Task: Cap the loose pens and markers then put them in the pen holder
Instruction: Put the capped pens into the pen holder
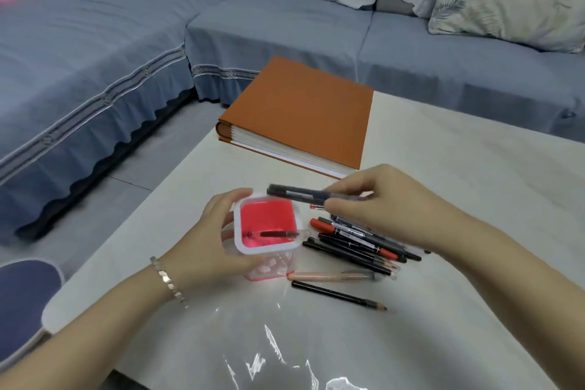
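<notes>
A black pencil (335, 294) is noted nearest, beside a pile of loose pens (357, 241). The pen holder (241, 244), just left of the pile, is gripped by the left hand (215, 231). A dark marker (294, 193) is pinched by the right hand (380, 196) above its far rim. An orange album (304, 111) is seen beyond.

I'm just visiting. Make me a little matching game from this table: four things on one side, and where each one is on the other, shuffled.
Things:
1 pen holder
2 dark marker
3 orange book
4 black pencil

Places:
A lying apart from the pile of pens, on its near side
B gripped by the left hand
C closed, at the table far end
D pinched in the right hand

Pairs: 1-B, 2-D, 3-C, 4-A
</notes>
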A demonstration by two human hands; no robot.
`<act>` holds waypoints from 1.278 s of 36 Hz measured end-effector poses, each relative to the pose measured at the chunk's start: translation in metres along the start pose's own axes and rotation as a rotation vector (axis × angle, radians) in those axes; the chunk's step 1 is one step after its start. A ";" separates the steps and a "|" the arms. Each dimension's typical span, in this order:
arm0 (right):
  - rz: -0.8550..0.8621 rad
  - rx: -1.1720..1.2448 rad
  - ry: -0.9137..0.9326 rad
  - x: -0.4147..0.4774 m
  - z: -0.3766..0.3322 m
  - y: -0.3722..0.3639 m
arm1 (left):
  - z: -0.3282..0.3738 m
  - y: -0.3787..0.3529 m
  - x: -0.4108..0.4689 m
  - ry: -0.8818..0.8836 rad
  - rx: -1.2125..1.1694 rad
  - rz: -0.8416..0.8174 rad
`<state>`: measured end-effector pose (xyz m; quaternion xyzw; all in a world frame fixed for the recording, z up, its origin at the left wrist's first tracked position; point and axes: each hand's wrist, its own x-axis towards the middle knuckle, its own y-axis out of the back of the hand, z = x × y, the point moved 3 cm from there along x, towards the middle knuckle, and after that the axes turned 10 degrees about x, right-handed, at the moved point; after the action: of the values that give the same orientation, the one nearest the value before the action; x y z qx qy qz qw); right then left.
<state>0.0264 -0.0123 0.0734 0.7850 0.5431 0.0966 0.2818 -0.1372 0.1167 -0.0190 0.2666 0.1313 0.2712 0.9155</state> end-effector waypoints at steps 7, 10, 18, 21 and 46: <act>-0.019 -0.198 -0.028 0.015 -0.004 -0.017 | 0.007 -0.019 -0.004 0.045 0.008 0.102; 0.120 -0.133 -0.014 -0.002 0.010 0.001 | 0.008 -0.025 -0.002 0.050 0.024 0.149; -0.188 -0.414 0.020 -0.061 0.106 -0.044 | 0.007 -0.032 -0.002 0.043 0.011 0.195; -0.228 -0.625 0.099 -0.060 0.130 -0.068 | 0.007 -0.033 -0.003 0.046 0.018 0.210; 0.112 -0.152 0.084 -0.056 0.043 0.021 | 0.015 -0.039 -0.003 0.048 0.010 0.224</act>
<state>0.0409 -0.0828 0.0585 0.7857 0.5009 0.1861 0.3117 -0.1164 0.0808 -0.0281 0.2776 0.1240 0.3772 0.8748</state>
